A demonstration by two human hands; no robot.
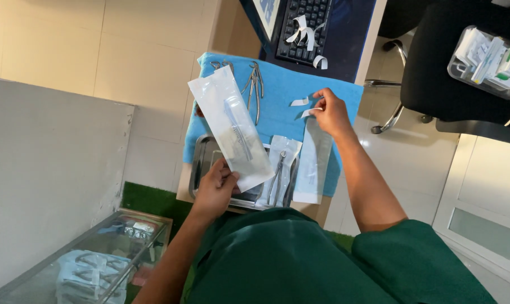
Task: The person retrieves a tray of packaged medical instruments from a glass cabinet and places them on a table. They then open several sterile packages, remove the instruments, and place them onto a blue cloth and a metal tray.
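The clear sterilisation pouch point(232, 128), an instrument inside, is raised over the metal tray point(201, 163), pinched at its lower corner by the left hand point(214, 188). The right hand point(331, 112) pinches a white paper strip point(310, 111) above the blue cloth point(277, 90) on the counter point(182, 194). Held by one corner, the pouch could tilt and slip, I judge.

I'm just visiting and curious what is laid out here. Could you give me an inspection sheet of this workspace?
Surface: blue cloth over a small table.
Job's things: clear pouch with an instrument inside; white strip.
Clutter: forceps on the cloth; metal tray holding two more pouches; loose strips.
Hands: left hand holds the clear pouch; right hand pinches the white strip.
Cables: nothing seen.
Surroundings: keyboard, black chair, glass cabinet.
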